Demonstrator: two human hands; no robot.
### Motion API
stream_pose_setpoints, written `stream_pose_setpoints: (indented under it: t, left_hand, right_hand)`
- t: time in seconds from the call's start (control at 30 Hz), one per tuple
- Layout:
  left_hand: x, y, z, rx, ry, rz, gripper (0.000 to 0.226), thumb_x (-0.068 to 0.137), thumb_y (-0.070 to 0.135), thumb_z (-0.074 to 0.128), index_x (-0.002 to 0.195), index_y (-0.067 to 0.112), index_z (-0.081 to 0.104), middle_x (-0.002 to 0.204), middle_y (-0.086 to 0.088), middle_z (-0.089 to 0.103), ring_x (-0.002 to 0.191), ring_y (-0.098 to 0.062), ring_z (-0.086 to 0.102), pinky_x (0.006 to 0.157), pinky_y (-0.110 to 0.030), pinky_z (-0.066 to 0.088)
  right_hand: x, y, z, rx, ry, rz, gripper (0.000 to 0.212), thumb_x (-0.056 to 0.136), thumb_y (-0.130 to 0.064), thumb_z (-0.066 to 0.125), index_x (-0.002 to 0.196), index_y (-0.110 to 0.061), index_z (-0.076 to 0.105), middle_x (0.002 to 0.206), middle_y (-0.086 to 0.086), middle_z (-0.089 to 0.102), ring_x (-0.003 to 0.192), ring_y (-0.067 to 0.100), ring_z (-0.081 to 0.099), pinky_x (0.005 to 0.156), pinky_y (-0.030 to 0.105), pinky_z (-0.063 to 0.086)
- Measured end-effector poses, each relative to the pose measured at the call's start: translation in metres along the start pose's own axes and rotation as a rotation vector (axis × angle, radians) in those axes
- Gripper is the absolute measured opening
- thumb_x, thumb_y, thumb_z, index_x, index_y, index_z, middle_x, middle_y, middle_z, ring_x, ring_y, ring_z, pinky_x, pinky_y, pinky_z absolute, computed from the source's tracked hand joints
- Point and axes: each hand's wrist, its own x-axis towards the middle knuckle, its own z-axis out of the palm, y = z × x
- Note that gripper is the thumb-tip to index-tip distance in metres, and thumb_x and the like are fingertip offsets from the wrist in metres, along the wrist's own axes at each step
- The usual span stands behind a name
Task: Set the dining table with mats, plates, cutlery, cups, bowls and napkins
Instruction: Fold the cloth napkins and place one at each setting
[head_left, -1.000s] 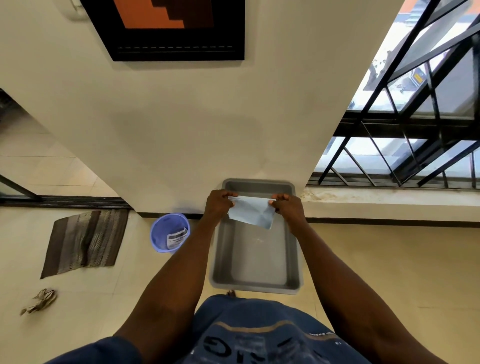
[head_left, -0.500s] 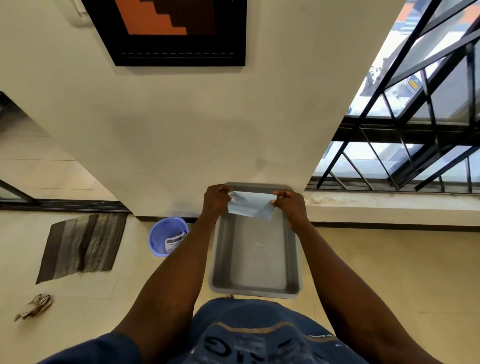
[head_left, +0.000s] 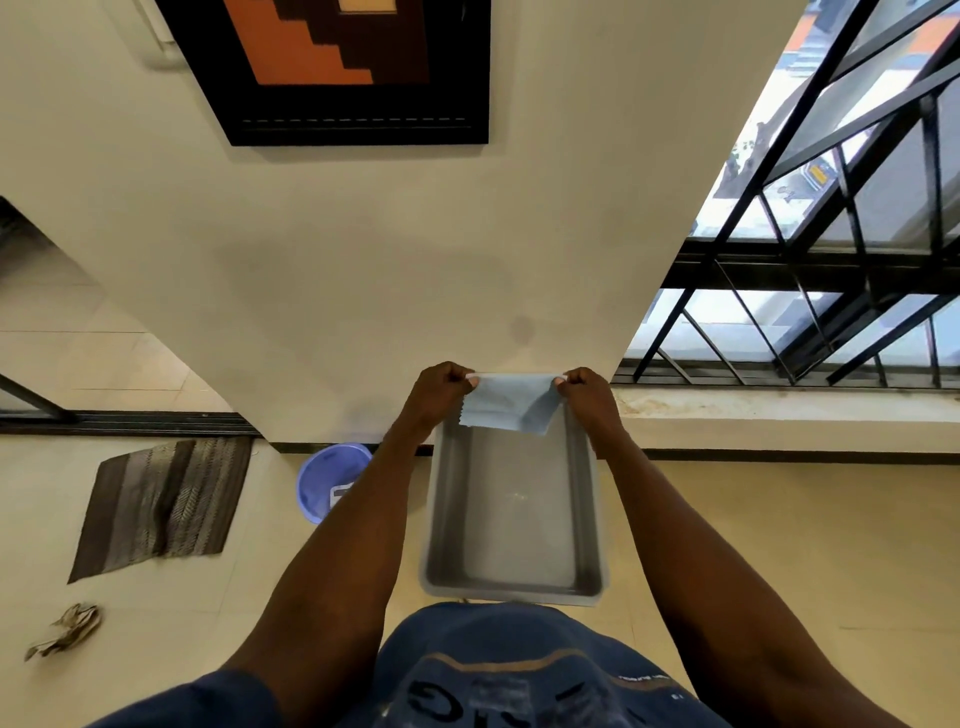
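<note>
The person holds a pale blue napkin (head_left: 506, 402) stretched between both hands, out in front of the body at about 12 o'clock. The left hand (head_left: 437, 391) pinches its upper left corner with curled fingers and thumb; the right hand (head_left: 589, 391) pinches the upper right corner likewise. Held by the top edge, the napkin hangs as a slack sheet with one lower corner drooping, a grip that looks meant to shake it flat or start a fold.

Directly below it, on the tiled floor, sits a grey plastic tub (head_left: 592, 525), seemingly empty, its far end partly hidden by the napkin; it was probably the carrier for the table things. At 10 o'clock from the tub stands a blue bucket (head_left: 324, 475), partly behind the left forearm. Further out at 9 o'clock lies a striped floor mat (head_left: 161, 506), and at 8 o'clock a crumpled rag (head_left: 67, 629). No dining table is in view, so the napkin must be carried elsewhere.
</note>
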Motion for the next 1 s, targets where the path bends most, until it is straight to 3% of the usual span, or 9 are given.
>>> stream_pose_setpoints:
  t: [0.1, 0.23, 0.37, 0.47, 0.6, 0.67, 0.77, 0.9, 1.0]
  left_hand:
    - [0.005, 0.009, -0.002, -0.122, -0.042, -0.033, 0.014, 0.094, 0.025, 0.064, 0.087, 0.014, 0.06, 0.084, -0.001, 0.062, 0.075, -0.017, 0.055, 0.074, -0.032, 0.045]
    - [0.008, 0.02, -0.001, -0.205, 0.006, -0.062, 0.02, 0.096, 0.036, 0.06, 0.088, 0.019, 0.056, 0.082, -0.001, 0.06, 0.068, -0.017, 0.052, 0.064, -0.031, 0.044]
    - [0.01, 0.022, 0.005, -0.295, 0.109, -0.178, 0.026, 0.097, 0.037, 0.059, 0.081, 0.016, 0.055, 0.077, -0.001, 0.053, 0.064, -0.016, 0.045, 0.056, -0.026, 0.035]
    - [0.009, 0.017, 0.008, -0.407, 0.129, -0.354, 0.03, 0.096, 0.039, 0.06, 0.084, 0.011, 0.059, 0.083, -0.01, 0.058, 0.07, -0.023, 0.052, 0.061, -0.029, 0.04]
    - [0.003, -0.001, 0.008, -0.642, -0.145, -0.483, 0.04, 0.09, 0.042, 0.067, 0.11, 0.007, 0.069, 0.106, -0.013, 0.073, 0.094, -0.029, 0.07, 0.084, -0.04, 0.056]
    - [-0.001, -0.008, 0.011, -0.682, -0.272, -0.523, 0.031, 0.093, 0.035, 0.064, 0.106, 0.008, 0.071, 0.102, -0.012, 0.075, 0.089, -0.027, 0.072, 0.078, -0.04, 0.057]
    - [-0.004, -0.018, 0.022, -0.594, -0.413, -0.482, 0.018, 0.092, 0.016, 0.063, 0.107, 0.006, 0.067, 0.099, -0.011, 0.075, 0.092, -0.029, 0.069, 0.08, -0.042, 0.055]
    - [-0.001, -0.019, 0.043, -0.487, -0.557, -0.411, 0.051, 0.078, -0.002, 0.075, 0.127, 0.006, 0.061, 0.122, -0.012, 0.068, 0.114, -0.03, 0.064, 0.089, -0.039, 0.056]
    - [0.005, -0.011, 0.063, -0.372, -0.603, -0.396, 0.046, 0.079, -0.005, 0.072, 0.123, 0.006, 0.064, 0.118, -0.011, 0.069, 0.106, -0.027, 0.067, 0.085, -0.036, 0.056]
  right_hand:
    - [0.005, -0.01, 0.0, 0.046, -0.024, 0.028, 0.022, 0.097, -0.023, 0.052, 0.077, -0.015, 0.052, 0.078, 0.001, 0.053, 0.075, 0.017, 0.048, 0.065, 0.031, 0.036]
    - [0.006, -0.025, 0.005, 0.209, -0.034, 0.084, 0.027, 0.1, -0.031, 0.052, 0.089, -0.007, 0.054, 0.077, 0.005, 0.054, 0.072, 0.019, 0.051, 0.058, 0.027, 0.038]
    - [0.011, -0.016, 0.011, 0.537, -0.174, 0.358, 0.056, 0.078, -0.05, 0.075, 0.111, -0.005, 0.068, 0.105, 0.017, 0.071, 0.098, 0.032, 0.067, 0.084, 0.041, 0.055]
    - [-0.004, -0.013, 0.013, 0.666, -0.312, 0.489, 0.064, 0.069, -0.037, 0.084, 0.124, -0.009, 0.066, 0.12, 0.018, 0.067, 0.102, 0.035, 0.066, 0.073, 0.045, 0.058]
    - [-0.016, 0.0, 0.017, 0.738, -0.308, 0.523, 0.05, 0.085, -0.017, 0.07, 0.131, -0.002, 0.056, 0.127, 0.023, 0.061, 0.107, 0.038, 0.062, 0.088, 0.051, 0.053]
    - [-0.02, 0.008, 0.017, 0.79, -0.274, 0.541, 0.049, 0.086, -0.015, 0.07, 0.131, -0.002, 0.055, 0.125, 0.023, 0.063, 0.111, 0.039, 0.062, 0.089, 0.054, 0.053]
    - [-0.023, 0.018, 0.011, 0.847, -0.218, 0.547, 0.045, 0.088, -0.015, 0.069, 0.129, -0.001, 0.057, 0.118, 0.022, 0.067, 0.105, 0.038, 0.066, 0.081, 0.053, 0.057]
    - [-0.036, 0.03, -0.015, 0.786, -0.257, 0.501, 0.045, 0.086, -0.008, 0.069, 0.129, -0.007, 0.058, 0.123, 0.018, 0.066, 0.112, 0.035, 0.063, 0.09, 0.048, 0.055]
    - [-0.045, 0.043, -0.039, 0.659, -0.27, 0.468, 0.052, 0.084, 0.006, 0.062, 0.132, -0.013, 0.056, 0.124, 0.015, 0.063, 0.107, 0.033, 0.061, 0.079, 0.041, 0.058]
